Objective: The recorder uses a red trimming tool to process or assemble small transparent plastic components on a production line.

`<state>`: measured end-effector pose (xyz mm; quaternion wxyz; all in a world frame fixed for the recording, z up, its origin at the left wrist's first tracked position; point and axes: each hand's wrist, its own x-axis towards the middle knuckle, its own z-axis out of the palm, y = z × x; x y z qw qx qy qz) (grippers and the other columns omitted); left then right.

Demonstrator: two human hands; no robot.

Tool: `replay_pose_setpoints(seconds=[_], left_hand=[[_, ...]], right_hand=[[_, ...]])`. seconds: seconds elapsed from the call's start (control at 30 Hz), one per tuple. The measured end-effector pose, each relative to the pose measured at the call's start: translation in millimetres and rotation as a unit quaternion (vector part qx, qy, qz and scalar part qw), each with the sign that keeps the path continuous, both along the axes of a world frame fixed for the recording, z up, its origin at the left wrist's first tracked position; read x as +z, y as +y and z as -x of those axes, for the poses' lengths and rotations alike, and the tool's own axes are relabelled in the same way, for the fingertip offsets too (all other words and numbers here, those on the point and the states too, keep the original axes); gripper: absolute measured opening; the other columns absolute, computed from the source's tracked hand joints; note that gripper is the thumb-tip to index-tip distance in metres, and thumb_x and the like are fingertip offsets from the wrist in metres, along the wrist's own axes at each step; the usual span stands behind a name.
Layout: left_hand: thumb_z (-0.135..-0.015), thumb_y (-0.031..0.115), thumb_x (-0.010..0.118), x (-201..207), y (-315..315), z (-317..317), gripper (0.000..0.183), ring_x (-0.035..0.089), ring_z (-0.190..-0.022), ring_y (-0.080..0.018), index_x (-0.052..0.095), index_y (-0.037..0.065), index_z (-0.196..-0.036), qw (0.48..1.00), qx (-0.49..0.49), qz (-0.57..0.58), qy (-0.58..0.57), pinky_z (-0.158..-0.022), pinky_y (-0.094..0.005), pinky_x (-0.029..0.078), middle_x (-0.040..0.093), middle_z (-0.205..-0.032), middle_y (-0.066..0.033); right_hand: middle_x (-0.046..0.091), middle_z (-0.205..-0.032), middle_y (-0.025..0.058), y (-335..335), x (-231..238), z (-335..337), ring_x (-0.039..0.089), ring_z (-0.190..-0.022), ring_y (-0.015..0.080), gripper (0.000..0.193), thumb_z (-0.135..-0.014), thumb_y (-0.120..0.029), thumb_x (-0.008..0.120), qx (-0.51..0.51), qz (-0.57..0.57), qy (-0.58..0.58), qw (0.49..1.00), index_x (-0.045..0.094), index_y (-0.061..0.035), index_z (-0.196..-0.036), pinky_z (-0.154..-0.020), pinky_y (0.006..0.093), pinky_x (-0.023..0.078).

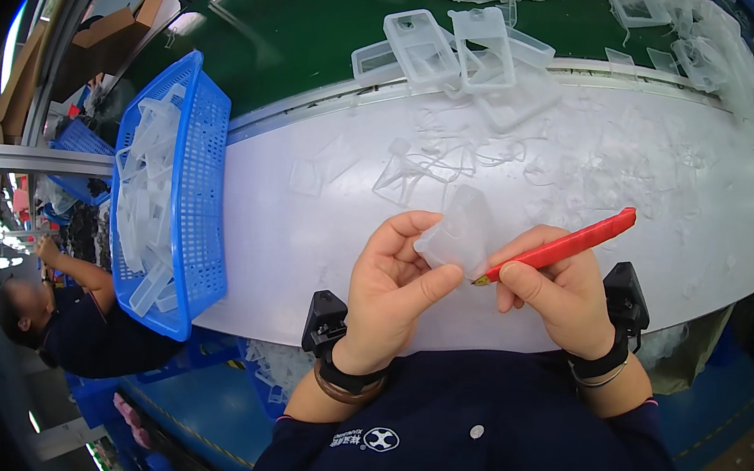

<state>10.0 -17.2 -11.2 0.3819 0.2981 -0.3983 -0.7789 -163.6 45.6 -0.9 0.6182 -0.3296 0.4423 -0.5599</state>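
My left hand [397, 289] is closed on a translucent plastic case [461, 231], with thumb and fingers on its near left corner. In my right hand [557, 289] is a red-handled knife [572, 239], held like a pen and slanting up to the right. Its small metal tip is by the case's lower right edge, close to my left thumb; I cannot tell whether they touch. Just beyond the case, thin clear plastic scraps [445, 169] lie on the white worktable [287, 253].
At the left is a blue basket [206, 188] of clear plastic pieces. Clear cases [421, 50] are piled at the table's far edge, by a green surface [279, 34]. More scraps [618, 156] spread to the right. Another person [97, 325] is at the far left.
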Motion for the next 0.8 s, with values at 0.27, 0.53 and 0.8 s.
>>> replay_pose_setpoints(seconds=[0.27, 0.53, 0.8], left_hand=[[-0.082, -0.001, 0.055, 1.6, -10.1, -16.3, 0.042, 0.059, -0.085, -0.0184, 0.041, -0.002, -0.122, 0.998, 0.053, -0.008, -0.032, -0.083, -0.0316, 0.046, 0.056, -0.106, -0.0137], [-0.082, -0.006, 0.054, -1.4, -6.2, -8.7, 0.043, 0.055, -0.1, -0.0176, 0.039, -0.003, -0.123, 0.997, 0.025, 0.065, -0.038, -0.085, -0.03, 0.045, 0.053, -0.115, -0.0148], [-0.082, -0.009, 0.053, 12.6, 7.6, 1.4, 0.044, 0.053, -0.105, -0.0177, 0.037, -0.003, -0.122, 0.998, -0.018, 0.068, 0.006, -0.087, -0.0294, 0.044, 0.053, -0.113, -0.0154]], right_hand=[[0.061, -0.082, 0.0109, 10.1, -4.2, 58.1, 0.057, -0.066, 0.0133, 0.01, -0.087, -0.01, 0.056, -0.126, 0.046, -0.028, 0.991, 0.059, -0.0003, -0.087, -0.059, 0.0238, 0.044], [0.061, -0.098, 0.0143, 12.2, 4.9, 44.1, 0.057, -0.088, 0.0208, 0.009, -0.077, -0.008, 0.065, -0.162, 0.152, 0.353, 0.909, 0.064, -0.001, -0.083, -0.077, 0.0309, 0.044], [0.061, -0.093, 0.0141, -3.4, 5.3, 3.7, 0.058, -0.083, 0.0201, 0.011, -0.077, -0.008, 0.068, -0.074, 0.225, 0.247, 0.94, 0.065, -0.0018, -0.085, -0.07, 0.0287, 0.046]])
